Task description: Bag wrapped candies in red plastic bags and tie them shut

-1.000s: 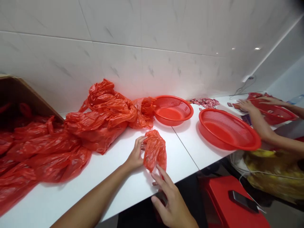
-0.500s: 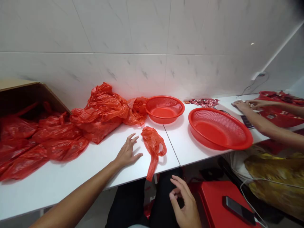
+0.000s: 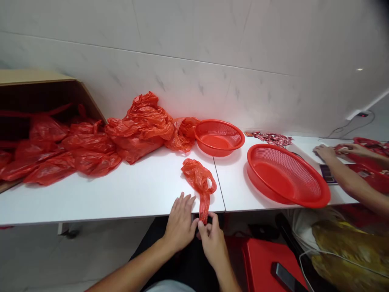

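A crumpled red plastic bag (image 3: 197, 174) lies on the white table, one handle loop facing right and another strip hanging over the front edge. My right hand (image 3: 212, 239) pinches the lower end of that strip between thumb and fingers. Beside it, my left hand (image 3: 180, 223) rests at the table edge with its fingers stretched out flat; its thumb reaches to the strip's end, close to my right thumb. Whether that thumb presses on the plastic is hard to make out.
Two red plastic baskets (image 3: 219, 138) (image 3: 287, 176) stand behind and right of the bag. Red bags (image 3: 142, 129) pile up at left, spilling from a cardboard box (image 3: 39, 76). Another person's hands (image 3: 326, 152) work at far right. A phone (image 3: 287, 278) lies on a red stool (image 3: 261, 259).
Both hands have moved in to the bag's hanging strip, and my right hand has taken hold of its end. The camera view has shifted, while the bag stays on the table.
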Demonstrator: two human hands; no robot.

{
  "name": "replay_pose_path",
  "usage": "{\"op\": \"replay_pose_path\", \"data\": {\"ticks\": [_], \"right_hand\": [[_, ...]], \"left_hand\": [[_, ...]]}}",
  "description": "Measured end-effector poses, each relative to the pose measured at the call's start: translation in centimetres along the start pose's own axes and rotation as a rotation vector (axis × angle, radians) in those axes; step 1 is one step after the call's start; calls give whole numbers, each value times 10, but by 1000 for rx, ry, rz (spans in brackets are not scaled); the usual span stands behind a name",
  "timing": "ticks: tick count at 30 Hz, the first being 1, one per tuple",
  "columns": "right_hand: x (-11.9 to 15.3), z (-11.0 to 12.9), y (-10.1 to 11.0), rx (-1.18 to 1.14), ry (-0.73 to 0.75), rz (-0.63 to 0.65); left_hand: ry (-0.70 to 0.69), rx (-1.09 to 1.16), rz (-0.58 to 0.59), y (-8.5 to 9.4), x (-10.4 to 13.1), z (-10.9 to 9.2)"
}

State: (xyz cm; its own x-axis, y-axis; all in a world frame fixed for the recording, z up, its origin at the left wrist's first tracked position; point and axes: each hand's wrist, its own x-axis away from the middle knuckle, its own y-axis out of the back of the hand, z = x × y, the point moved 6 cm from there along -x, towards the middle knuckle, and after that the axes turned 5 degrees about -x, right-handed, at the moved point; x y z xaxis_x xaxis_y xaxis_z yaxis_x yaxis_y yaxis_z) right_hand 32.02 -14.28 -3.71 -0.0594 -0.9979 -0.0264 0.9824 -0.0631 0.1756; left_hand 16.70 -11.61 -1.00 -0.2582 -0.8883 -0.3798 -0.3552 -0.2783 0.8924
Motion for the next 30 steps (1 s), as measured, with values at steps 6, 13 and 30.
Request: {"op": "replay_pose_path", "data": {"ticks": [6, 13, 30], "right_hand": [[-10, -2, 10, -11, -1, -85], [2, 53, 35, 113, 407, -78], [-45, 41, 75, -166, 56, -572]], "left_hand": [[48, 231, 20, 20, 32, -20], [-447, 525, 120, 59, -5, -47], [13, -283, 441, 79, -150, 58]]}}
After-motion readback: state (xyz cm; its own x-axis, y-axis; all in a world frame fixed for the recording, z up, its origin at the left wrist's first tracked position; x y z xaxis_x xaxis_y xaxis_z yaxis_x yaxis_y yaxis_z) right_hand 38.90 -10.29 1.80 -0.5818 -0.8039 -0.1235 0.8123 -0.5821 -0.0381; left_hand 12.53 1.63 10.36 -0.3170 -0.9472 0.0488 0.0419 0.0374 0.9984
